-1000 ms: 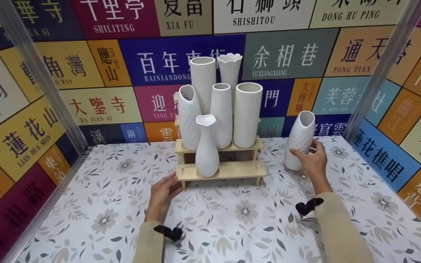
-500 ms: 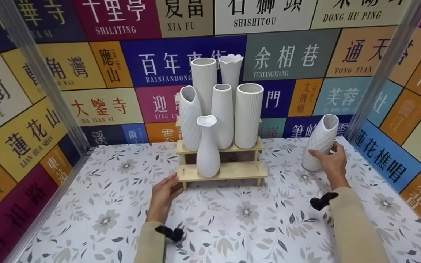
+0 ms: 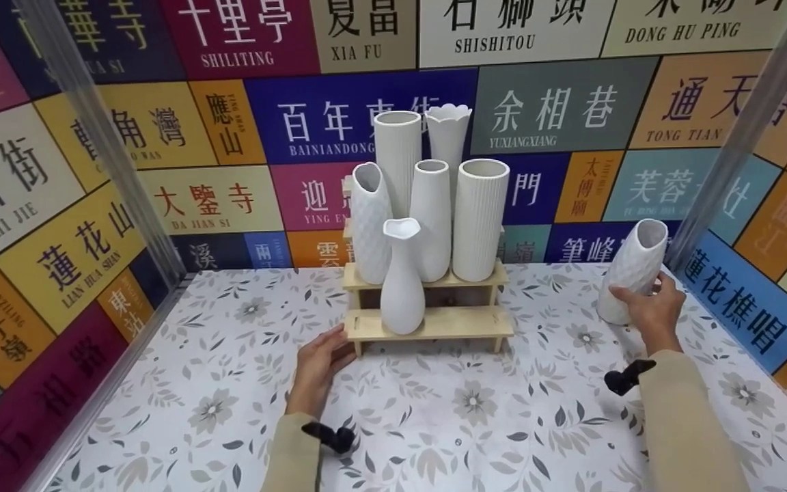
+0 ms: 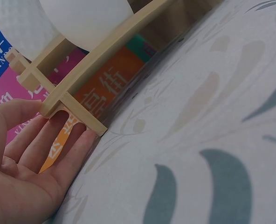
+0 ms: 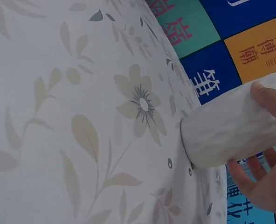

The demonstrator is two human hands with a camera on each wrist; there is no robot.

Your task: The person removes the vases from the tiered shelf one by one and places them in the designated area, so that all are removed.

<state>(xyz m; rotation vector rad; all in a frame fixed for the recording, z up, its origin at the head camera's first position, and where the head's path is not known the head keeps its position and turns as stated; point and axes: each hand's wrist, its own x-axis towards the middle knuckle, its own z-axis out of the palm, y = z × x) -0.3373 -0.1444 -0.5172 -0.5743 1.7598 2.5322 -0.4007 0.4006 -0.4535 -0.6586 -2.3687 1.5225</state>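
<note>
Right hand (image 3: 653, 311) is wrapped round the lower body of a white textured vase (image 3: 632, 270), which sits tilted at the far right of the flowery tablecloth (image 3: 229, 383), near the wall corner, well apart from the wooden rack (image 3: 434, 322). Left hand (image 3: 322, 359) lies flat w/ straight fingers (image 4: 58, 140) against the rack's front left corner, not gripping anything. Vase looks like ceramic imo: stiff, fragile, prob a bit slick, so mid-to-low body w/ a full wrap seems the safest hold, not the rim.
</note>
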